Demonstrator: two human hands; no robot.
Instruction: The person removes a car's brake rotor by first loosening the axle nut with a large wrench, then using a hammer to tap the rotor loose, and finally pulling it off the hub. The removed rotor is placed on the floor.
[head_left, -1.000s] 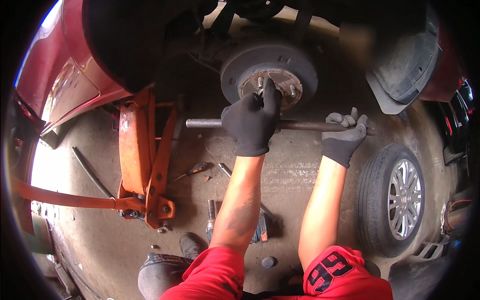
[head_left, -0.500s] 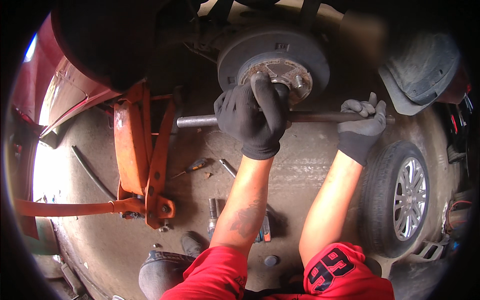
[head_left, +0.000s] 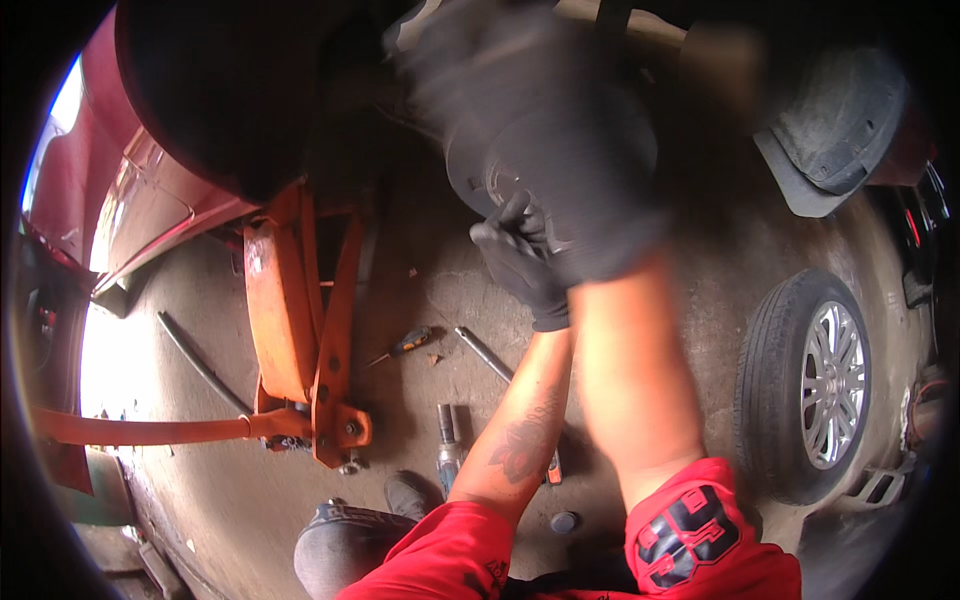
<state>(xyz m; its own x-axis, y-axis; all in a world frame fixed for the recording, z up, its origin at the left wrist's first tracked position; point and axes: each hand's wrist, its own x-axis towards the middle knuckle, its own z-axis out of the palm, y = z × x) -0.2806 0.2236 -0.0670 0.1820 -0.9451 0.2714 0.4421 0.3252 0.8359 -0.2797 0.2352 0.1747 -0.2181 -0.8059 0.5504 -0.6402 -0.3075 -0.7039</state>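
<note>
My left hand [head_left: 522, 262], in a dark grey work glove, is at the front of the wheel hub with its fingers curled. What lies inside its grip is hidden. My right hand [head_left: 540, 130], gloved too and smeared by motion, is raised above and in front of the left. It covers most of the brake disc [head_left: 466, 165], whose grey edge shows at the left. The fingers of this hand cannot be made out. I cannot see the long metal bar anywhere now.
An orange floor jack [head_left: 278, 310] stands at the left below a red car panel [head_left: 165, 180]. A wheel with its tyre [head_left: 765, 390] is at the right. On the floor lie a screwdriver [head_left: 408, 342], a metal rod [head_left: 482, 350], a socket-tipped tool [head_left: 447, 440] and a dark hose [head_left: 200, 362].
My right hand has left the bar's right end and swung up and left across the disc. My left hand has dropped slightly and turned at the hub. The bar has gone from sight.
</note>
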